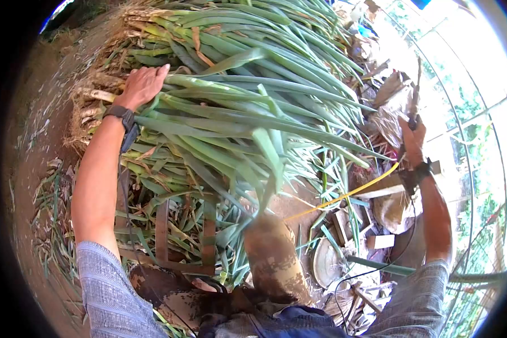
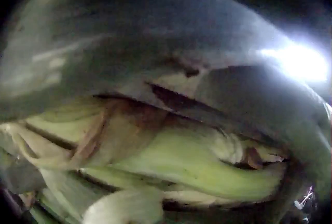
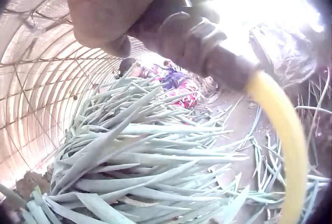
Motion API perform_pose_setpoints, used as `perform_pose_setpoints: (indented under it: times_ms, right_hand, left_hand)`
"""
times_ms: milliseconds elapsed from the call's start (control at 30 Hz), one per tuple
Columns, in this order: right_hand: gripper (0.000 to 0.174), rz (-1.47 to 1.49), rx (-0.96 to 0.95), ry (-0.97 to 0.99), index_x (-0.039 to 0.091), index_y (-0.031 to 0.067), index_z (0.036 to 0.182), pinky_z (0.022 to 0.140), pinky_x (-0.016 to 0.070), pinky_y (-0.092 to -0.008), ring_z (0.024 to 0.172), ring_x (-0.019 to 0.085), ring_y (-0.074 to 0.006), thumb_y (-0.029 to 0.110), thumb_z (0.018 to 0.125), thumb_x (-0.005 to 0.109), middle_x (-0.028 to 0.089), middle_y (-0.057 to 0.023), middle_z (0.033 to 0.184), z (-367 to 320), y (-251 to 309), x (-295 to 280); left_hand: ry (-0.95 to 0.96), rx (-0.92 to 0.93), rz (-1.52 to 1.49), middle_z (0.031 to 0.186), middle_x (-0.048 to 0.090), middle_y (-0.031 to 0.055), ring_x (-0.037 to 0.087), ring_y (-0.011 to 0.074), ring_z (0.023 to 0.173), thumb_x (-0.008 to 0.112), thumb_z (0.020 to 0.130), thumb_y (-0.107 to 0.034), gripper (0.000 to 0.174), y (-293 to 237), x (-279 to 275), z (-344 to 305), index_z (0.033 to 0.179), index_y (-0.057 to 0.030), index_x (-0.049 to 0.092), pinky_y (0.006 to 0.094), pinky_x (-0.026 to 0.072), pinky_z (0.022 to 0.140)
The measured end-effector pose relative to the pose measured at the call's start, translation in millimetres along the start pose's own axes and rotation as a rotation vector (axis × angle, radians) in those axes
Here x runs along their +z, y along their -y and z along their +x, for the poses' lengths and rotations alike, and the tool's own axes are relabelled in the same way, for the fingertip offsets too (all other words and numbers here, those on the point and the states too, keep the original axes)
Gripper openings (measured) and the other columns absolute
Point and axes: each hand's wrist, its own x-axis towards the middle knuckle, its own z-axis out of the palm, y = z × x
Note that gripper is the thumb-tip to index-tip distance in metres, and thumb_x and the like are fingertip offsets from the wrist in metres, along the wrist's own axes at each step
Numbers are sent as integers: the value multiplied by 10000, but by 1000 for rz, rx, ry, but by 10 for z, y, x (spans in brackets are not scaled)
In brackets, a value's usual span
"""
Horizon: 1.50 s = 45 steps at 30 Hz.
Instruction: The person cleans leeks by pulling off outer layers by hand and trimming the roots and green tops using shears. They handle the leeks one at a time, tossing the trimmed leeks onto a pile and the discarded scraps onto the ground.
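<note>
A big heap of green onions (image 1: 225, 96) lies with its roots toward the left and its long leaves toward the right. My left hand (image 1: 143, 87) grips green onion stalks near the pale root end, its fingers largely hidden behind the hand. In the left wrist view, leaves and pale stalks (image 2: 171, 164) fill the picture up close, and the hand is out of sight. Off to the right, my right hand (image 1: 413, 138) holds an air blow gun (image 1: 416, 98) with its thin nozzle pointing up. A yellow hose (image 3: 290, 146) runs from the metal fitting (image 3: 228, 68) below that hand.
Loose leaves (image 1: 180, 225) litter the ground around a wooden frame (image 1: 162, 231) by my legs. A round lid (image 1: 327, 263) and scraps lie at right, near a greenhouse wall (image 1: 467, 112). Another person (image 3: 181, 86) in bright clothing is beyond the heap.
</note>
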Motion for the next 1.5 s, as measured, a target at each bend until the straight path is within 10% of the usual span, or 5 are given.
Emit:
perform_pose_setpoints:
  times_ms: [200, 633, 833, 900, 1500]
  right_hand:
    - [316, 219, -189, 29, 604, 11, 983, 540, 372, -292, 609, 426, -100, 252, 849, 759, 524, 8, 689, -772, 348, 548]
    - [410, -300, -676, -143, 600, -32, 1237, 675, 516, -286, 748, 627, -148, 194, 916, 718, 681, -112, 878, 0, 1209, -577]
    - [497, -422, -632, -174, 512, -1, 1376, 926, 528, -402, 1120, 629, -289, 41, 900, 648, 618, -237, 1240, 637, 1388, -1577]
    - [511, -315, -644, -79, 494, 11, 1394, 957, 510, -419, 1133, 619, -318, 15, 901, 631, 606, -226, 1265, 703, 1351, -1668]
    - [285, -251, -941, 932, 605, 69, 942, 684, 486, -535, 760, 635, -438, 306, 808, 688, 674, -183, 788, -1443, 2544, 1390]
  left_hand:
    - [-57, -138, -23, 1552, 367, 162, 340, 380, 1410, 220, 1034, -533, 671, 20, 216, -239, 1484, -75, 416, 590, 201, 1166]
    - [-257, -92, -167, 1399, 487, 135, 395, 383, 1338, 220, 1031, -561, 621, -17, 427, -483, 1356, -117, 506, 608, 229, 1128]
    - [-250, -62, -231, 724, 611, 149, 580, 285, 680, 317, 1028, -523, 620, -156, 155, -550, 781, -79, 672, 448, 489, 601]
    - [-182, -136, -252, 767, 624, 143, 581, 275, 788, 342, 1023, -526, 608, -237, 86, -656, 799, -67, 671, 466, 485, 720]
    - [-495, -89, -397, 1487, 340, 175, 218, 373, 1451, 673, 914, -266, 544, -944, 1157, -3010, 1381, -79, 464, 527, 244, 1182]
